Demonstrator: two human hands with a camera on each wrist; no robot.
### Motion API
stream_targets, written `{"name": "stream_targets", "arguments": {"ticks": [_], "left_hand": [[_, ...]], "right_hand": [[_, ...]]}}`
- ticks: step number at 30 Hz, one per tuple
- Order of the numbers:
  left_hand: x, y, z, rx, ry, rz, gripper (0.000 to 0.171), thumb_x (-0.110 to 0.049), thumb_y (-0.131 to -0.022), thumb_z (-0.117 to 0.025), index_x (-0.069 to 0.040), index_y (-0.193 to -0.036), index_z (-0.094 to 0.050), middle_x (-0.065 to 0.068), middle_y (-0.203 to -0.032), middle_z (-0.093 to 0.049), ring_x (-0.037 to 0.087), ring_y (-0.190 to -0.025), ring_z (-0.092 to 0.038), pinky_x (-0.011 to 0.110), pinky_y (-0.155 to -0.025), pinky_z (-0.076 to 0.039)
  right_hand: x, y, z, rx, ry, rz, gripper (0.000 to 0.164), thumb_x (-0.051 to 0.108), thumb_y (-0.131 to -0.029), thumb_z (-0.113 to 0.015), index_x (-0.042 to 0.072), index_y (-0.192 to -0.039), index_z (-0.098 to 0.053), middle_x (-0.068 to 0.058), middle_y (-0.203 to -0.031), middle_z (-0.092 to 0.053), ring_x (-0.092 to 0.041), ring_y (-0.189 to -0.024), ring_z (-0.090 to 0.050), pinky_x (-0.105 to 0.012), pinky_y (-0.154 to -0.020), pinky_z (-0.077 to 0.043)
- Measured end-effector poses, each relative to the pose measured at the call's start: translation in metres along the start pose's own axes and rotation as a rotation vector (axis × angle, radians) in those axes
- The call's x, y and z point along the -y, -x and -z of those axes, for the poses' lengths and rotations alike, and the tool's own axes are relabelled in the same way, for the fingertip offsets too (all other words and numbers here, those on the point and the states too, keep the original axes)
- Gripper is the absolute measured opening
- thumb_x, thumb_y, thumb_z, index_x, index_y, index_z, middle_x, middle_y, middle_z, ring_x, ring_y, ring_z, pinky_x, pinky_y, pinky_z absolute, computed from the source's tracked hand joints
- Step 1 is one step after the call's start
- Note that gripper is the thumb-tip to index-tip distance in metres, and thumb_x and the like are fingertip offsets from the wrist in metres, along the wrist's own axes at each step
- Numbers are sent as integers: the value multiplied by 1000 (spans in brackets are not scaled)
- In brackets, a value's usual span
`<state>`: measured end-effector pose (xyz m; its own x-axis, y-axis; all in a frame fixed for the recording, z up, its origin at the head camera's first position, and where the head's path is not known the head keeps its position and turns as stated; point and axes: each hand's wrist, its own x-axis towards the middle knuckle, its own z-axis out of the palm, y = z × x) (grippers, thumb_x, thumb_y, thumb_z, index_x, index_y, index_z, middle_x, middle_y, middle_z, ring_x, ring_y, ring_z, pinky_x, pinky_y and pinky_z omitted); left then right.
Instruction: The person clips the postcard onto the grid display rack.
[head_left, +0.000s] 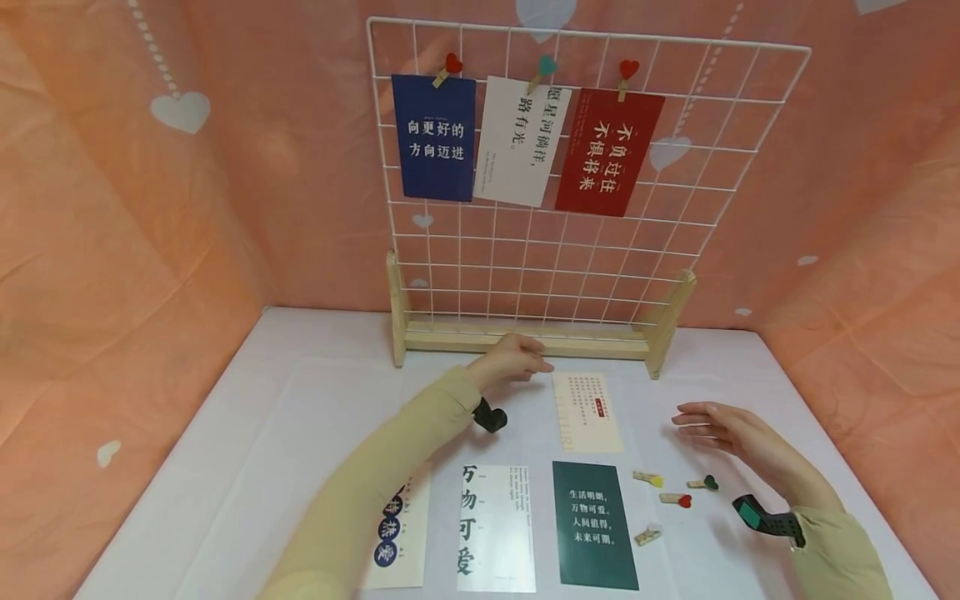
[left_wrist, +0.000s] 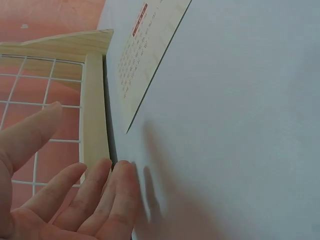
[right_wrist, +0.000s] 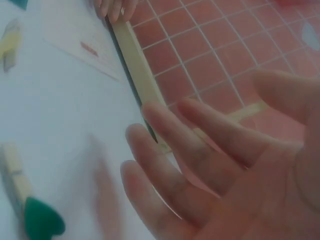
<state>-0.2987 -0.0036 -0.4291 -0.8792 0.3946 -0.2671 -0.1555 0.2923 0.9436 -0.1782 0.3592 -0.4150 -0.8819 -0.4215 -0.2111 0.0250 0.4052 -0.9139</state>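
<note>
My left hand (head_left: 513, 360) hovers beside the cream card (head_left: 587, 412), close to the rack's wooden base bar. Its fingers are spread and loosely bent in the left wrist view, with nothing between them. Off to the right of that card, my right hand (head_left: 731, 433) is held above the table with relaxed fingers and an empty palm. Nearest to it lie a clothespin with a dark green heart (head_left: 705, 482), one with a red heart (head_left: 677, 500), and one with a yellow heart (head_left: 649, 478). Another small clothespin (head_left: 647, 535) lies nearer the front.
A white wire grid (head_left: 555, 275) stands at the back on wooden feet. Clothespins hold a blue card (head_left: 437, 167), a white card (head_left: 517, 167) and a red card (head_left: 600, 192) on it. In front lie a dark green card (head_left: 596, 567), a white card (head_left: 498, 525) and a partly covered card (head_left: 412, 533).
</note>
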Motion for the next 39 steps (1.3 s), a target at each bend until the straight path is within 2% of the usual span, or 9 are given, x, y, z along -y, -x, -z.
{"name": "stream_targets", "arguments": {"ticks": [4,9,12,16,17,22,25,31,39], "left_hand": [[2,-8,-4,-6,7,-8,50,-9,-82,-75,3,-127,-57,17,-122,-61,22,-100,-63,33,-86,-53],[5,-13,-8,-24,14,-6,46,-8,-80,-77,3,-122,-60,13,-108,-66,20,-95,-64,31,-84,-53],[6,-16,-11,-43,-13,-20,45,-7,-76,-80,2,-117,-63,10,-100,-66,17,-88,-63,29,-78,-54],[7,-18,-16,-88,-92,-56,48,-2,-70,-84,2,-113,-65,10,-97,-66,17,-85,-62,27,-72,-54],[7,-18,-17,-103,-119,-59,49,-1,-69,-85,2,-114,-65,10,-98,-66,17,-88,-62,26,-74,-54],[14,-21,-23,-146,-260,-159,49,-2,-66,-87,3,-111,-67,9,-97,-67,16,-90,-61,19,-77,-50],[18,-22,-25,-155,-315,-206,49,-2,-64,-88,3,-108,-69,8,-97,-67,16,-90,-60,18,-79,-49],[24,-23,-29,-186,-345,-260,48,-5,-63,-89,2,-106,-70,6,-96,-67,13,-88,-59,19,-78,-49],[28,-21,-34,-217,-397,-289,42,-9,-63,-90,1,-100,-72,5,-93,-67,14,-86,-59,20,-75,-49]], "right_hand": [[-5,5,2,28,-13,3,54,31,-107,-27,-12,-139,-35,-25,-134,-50,-14,-114,-58,-21,-92,-46],[-11,8,2,75,-26,8,53,29,-107,-27,-13,-140,-32,-26,-135,-49,-15,-115,-58,-20,-92,-47],[-14,9,2,94,-20,7,53,27,-108,-26,-14,-140,-31,-28,-135,-48,-14,-114,-58,-20,-92,-47],[-16,10,2,107,-32,3,53,27,-108,-26,-15,-140,-29,-29,-134,-48,-14,-114,-58,-21,-92,-47],[-17,11,2,114,-32,4,53,26,-108,-25,-16,-140,-29,-29,-134,-48,-14,-114,-58,-21,-92,-47],[-18,12,1,141,-57,7,52,25,-108,-24,-17,-139,-28,-27,-134,-49,-15,-115,-58,-22,-93,-47],[-19,13,0,151,-66,-7,53,25,-108,-24,-16,-139,-28,-25,-134,-50,-14,-115,-57,-22,-93,-46],[-20,16,-1,148,-64,-40,52,26,-108,-25,-13,-141,-28,-21,-135,-51,-13,-115,-57,-20,-93,-46],[-23,17,-2,166,-98,-46,52,26,-108,-25,-14,-142,-26,-19,-136,-51,-13,-117,-56,-19,-94,-44]]}}
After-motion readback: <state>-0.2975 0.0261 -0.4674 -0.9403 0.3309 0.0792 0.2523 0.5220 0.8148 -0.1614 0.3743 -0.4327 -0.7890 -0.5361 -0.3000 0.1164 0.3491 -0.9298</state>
